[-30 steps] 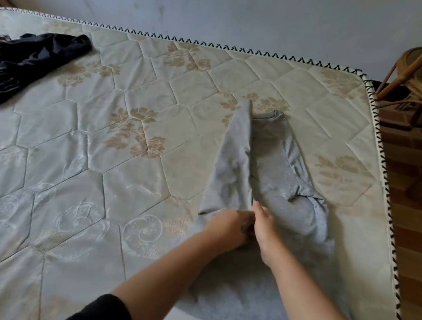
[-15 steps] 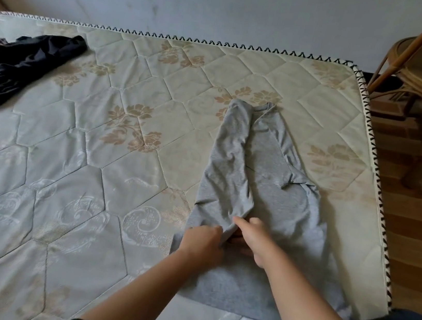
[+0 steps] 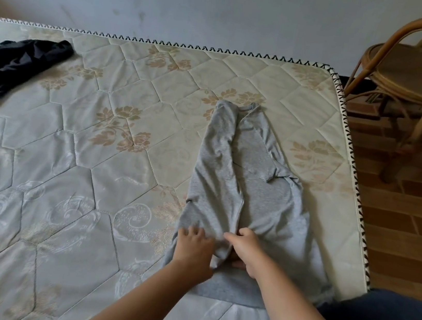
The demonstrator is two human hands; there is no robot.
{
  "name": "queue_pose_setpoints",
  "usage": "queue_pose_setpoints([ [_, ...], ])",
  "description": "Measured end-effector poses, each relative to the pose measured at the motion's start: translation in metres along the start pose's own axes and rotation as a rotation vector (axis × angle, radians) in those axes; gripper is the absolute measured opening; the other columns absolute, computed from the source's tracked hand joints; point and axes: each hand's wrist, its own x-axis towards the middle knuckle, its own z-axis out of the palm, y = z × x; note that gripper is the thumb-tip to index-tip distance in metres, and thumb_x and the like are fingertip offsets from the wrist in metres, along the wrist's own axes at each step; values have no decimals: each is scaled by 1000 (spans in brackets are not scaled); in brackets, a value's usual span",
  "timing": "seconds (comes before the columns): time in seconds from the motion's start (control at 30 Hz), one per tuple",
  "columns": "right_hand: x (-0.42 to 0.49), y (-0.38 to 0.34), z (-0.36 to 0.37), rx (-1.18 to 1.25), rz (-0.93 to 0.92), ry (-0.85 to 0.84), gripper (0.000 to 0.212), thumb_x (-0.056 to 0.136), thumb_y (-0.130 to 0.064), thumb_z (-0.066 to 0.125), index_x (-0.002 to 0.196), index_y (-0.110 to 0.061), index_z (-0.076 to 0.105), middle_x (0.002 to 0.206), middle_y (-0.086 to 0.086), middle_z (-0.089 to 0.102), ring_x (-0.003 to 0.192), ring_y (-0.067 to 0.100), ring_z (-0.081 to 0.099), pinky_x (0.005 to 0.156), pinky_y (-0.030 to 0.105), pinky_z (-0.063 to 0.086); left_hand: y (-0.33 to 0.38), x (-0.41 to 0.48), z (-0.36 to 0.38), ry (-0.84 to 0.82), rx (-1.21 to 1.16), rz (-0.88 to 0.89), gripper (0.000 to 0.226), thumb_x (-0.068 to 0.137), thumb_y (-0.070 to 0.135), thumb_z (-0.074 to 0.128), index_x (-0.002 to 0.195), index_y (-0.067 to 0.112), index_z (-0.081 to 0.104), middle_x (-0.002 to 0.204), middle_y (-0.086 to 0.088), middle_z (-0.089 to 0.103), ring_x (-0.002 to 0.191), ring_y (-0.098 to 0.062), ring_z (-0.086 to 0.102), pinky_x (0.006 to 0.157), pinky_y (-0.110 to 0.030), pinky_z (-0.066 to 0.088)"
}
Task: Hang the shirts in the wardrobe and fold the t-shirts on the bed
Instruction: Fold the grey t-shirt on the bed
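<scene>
Folding the grey t-shirt (image 3: 256, 193) on the bed (image 3: 85, 196), you are smoothing it with a flat left hand (image 3: 193, 251), your right hand (image 3: 245, 251) pinching one flap; the black garment (image 3: 11, 69) is waiting.

I'm in a bedroom at home: in front of me lies a bed (image 3: 90, 197) with a bare quilted mattress, flowered and edged with zigzag stitching, pushed against a plain pale wall (image 3: 226, 7). A grey t-shirt (image 3: 257, 166) and a black garment (image 3: 8, 69) lie on it. Beside it a rattan chair (image 3: 417, 72) stands on a brick-patterned floor (image 3: 396, 240).
</scene>
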Motion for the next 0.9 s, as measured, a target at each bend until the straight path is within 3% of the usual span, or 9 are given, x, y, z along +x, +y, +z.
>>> queue_pose_setpoints([
  [0.1,-6,3,5,-31,7,-42,24,91,-27,57,104,-9,48,99,4,52,88,19,50,71,33,46,-7,-6,7,-33,15,1,44,91,37,52,128,13,48,132,-9,49,124,-28,43,107,-40,25],
  [0.2,-8,10,10,-85,-14,-34,36,91,-28,58,118,-7,46,108,4,49,95,19,47,69,27,39,-6,-12,13,7,-193,-1,27,95,28,44,114,10,52,113,-8,62,105,-26,58,82,-29,38],
  [0.33,-7,23,11,-164,-30,7,10,87,-12,57,92,-8,49,92,7,53,77,17,49,58,25,37,-1,-24,23,8,-570,24,22,91,31,51,102,12,52,91,-6,66,86,-22,63,68,-29,44],
  [0.43,-7,31,5,-172,-59,42,13,85,-4,54,77,-12,46,82,6,51,71,17,47,58,26,39,-2,-36,32,56,-757,-36,33,90,45,54,105,16,54,73,6,62,61,-5,54,57,-21,43],
  [0.5,-8,34,3,-133,-83,80,6,85,-6,55,90,-7,52,88,10,54,80,22,51,68,36,46,-8,-39,37,206,-828,-159,30,90,41,55,106,16,56,79,8,58,69,-5,52,63,-20,42],
  [0.53,-8,36,3,-98,-79,87,14,86,-9,56,99,-3,53,91,11,55,83,23,52,74,40,49,-13,-39,41,280,-851,-245,28,91,36,56,108,14,57,90,4,59,79,-9,54,69,-22,43],
  [0.67,-17,40,1,-181,-57,-44,26,88,-24,61,103,-4,52,97,9,57,83,20,53,67,30,47,-35,-38,56,312,-877,-508,38,91,27,56,124,10,50,120,-8,53,109,-26,52,87,-35,43],
  [0.8,-15,45,1,-368,-103,-109,15,85,-12,63,95,-8,53,91,7,57,77,17,53,62,25,43,-45,-37,61,232,-881,-525,15,93,27,52,98,13,55,96,-3,59,86,-20,55,75,-31,44],
  [0.9,-16,43,-1,-375,-183,-69,7,87,-9,59,91,-8,53,85,4,55,77,17,52,60,24,39,-50,-37,62,178,-924,-496,16,95,25,50,84,14,53,72,6,52,75,-18,51,66,-27,36],
])
